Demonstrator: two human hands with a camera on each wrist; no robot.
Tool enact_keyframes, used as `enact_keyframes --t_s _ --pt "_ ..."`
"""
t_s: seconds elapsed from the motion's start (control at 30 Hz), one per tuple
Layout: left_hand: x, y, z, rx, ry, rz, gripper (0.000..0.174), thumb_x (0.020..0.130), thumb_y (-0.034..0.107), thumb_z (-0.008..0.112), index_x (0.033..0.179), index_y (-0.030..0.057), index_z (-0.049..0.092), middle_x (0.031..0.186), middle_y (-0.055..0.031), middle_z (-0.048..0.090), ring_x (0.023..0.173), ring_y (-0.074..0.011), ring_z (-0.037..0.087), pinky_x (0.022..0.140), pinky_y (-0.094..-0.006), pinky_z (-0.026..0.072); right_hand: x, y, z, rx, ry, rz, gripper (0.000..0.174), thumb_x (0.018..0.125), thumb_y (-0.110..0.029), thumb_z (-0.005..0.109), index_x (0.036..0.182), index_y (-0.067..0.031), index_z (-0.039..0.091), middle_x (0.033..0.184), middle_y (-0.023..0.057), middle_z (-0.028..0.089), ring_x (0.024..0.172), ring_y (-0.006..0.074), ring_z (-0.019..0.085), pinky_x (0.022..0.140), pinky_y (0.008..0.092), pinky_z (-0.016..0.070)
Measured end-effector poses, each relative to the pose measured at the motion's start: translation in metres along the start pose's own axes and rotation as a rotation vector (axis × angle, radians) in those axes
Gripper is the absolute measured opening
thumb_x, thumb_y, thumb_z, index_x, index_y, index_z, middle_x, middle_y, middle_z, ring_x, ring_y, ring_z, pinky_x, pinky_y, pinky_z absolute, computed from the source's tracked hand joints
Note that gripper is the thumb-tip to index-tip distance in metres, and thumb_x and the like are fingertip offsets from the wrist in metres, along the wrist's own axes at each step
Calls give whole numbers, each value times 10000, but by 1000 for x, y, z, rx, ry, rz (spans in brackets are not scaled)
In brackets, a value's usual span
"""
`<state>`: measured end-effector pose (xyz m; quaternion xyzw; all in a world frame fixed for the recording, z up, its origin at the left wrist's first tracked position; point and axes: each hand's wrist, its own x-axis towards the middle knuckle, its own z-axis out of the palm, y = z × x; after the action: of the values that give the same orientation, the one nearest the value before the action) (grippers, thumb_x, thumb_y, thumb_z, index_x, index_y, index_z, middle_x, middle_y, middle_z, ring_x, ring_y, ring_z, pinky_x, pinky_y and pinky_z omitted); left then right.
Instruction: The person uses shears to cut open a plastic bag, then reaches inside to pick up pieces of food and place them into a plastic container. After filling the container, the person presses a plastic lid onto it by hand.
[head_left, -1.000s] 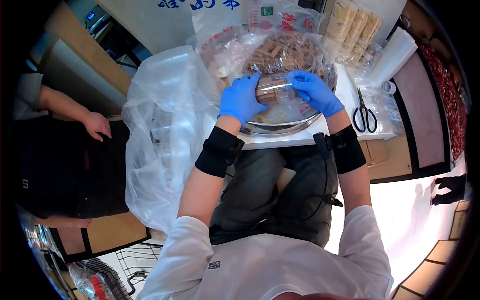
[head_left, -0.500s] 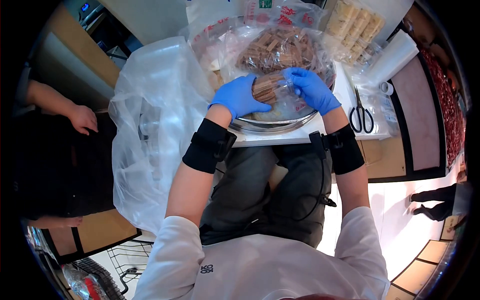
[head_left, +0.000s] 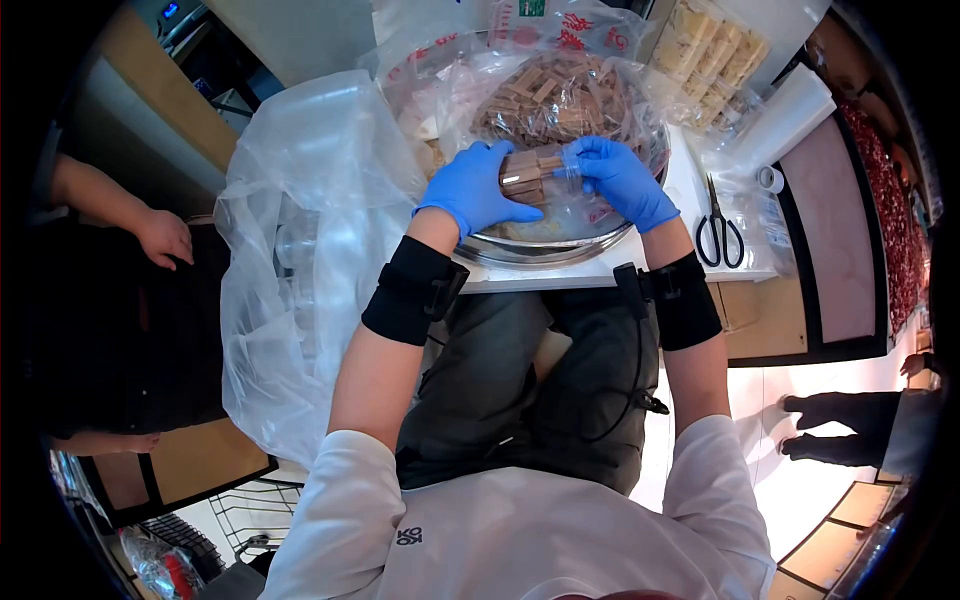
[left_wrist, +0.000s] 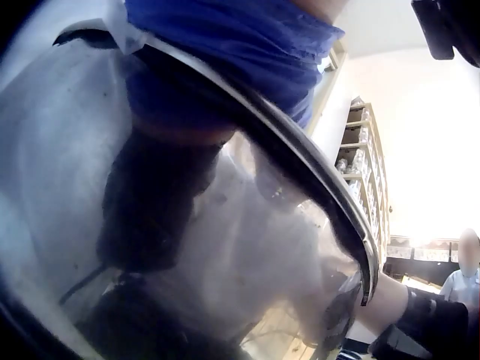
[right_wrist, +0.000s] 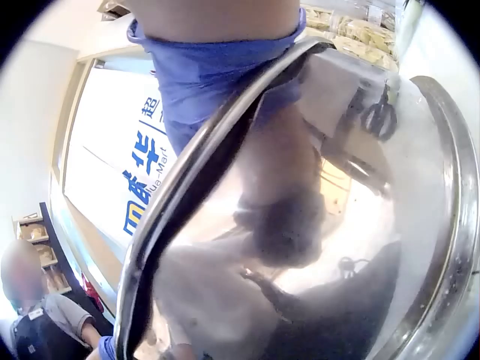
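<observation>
In the head view my blue-gloved left hand grips a clear plastic container with brown bar-shaped pieces inside. My right hand, gloved too, pinches the container's right end; its fingertips are partly hidden. Both hands are over the near part of a round metal basin. Behind them in the basin lies a large clear bag of brown pieces. Both wrist views show mainly a glove cuff and the basin's shiny outer wall; the fingers are hidden there.
Black-handled scissors and a tape roll lie right of the basin. Beyond them are a plastic film roll and packs of pale yellow food. A large translucent bag stands left, beside another person's arm.
The container has tilted and then come back nearly level between my hands. My left hand has shifted slightly left in view. A passer-by at the right edge has come further into view.
</observation>
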<state>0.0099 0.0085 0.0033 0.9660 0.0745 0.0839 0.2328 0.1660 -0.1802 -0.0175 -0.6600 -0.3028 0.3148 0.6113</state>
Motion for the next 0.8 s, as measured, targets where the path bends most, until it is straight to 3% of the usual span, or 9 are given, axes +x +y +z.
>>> enact_keyframes --t_s 0.1,0.33,0.4,0.43,0.8 --pt "1 -4 2 -21 22 24 929 609 550 818 1322 44 502 1182 -217 582 1076 -347 597 932 -402 475 -2 -3 1 -29 5 36 152 852 -92 664 992 -41 639 913 14 655 674 88 571 620 224 466" --pt "3 -6 2 -126 -35 -11 904 618 550 813 1294 23 525 1113 -218 624 1069 -354 602 931 -401 475 -2 -3 2 61 -13 11 155 858 -97 677 1001 -41 661 884 21 658 714 87 575 652 214 478" --pt "-2 -4 4 -20 193 57 857 623 546 809 1245 13 557 1054 -220 654 1017 -353 628 900 -404 490 -1 -1 0 226 -30 9 196 871 -88 657 1057 -28 639 915 30 658 745 90 579 678 213 480" --pt "-2 -4 5 -19 195 54 857 623 546 809 1245 13 557 1054 -220 654 1017 -353 628 900 -404 490 -1 0 -1 225 -33 9 196 871 -88 657 1057 -28 639 915 30 658 745 90 579 678 213 480" --pt "1 -2 0 -67 14 -24 835 645 614 762 1213 28 586 1061 -206 664 984 -347 644 868 -403 504 -3 -5 -3 315 -84 113 281 912 -122 623 1172 -19 591 1067 68 646 1014 178 649 788 235 520"
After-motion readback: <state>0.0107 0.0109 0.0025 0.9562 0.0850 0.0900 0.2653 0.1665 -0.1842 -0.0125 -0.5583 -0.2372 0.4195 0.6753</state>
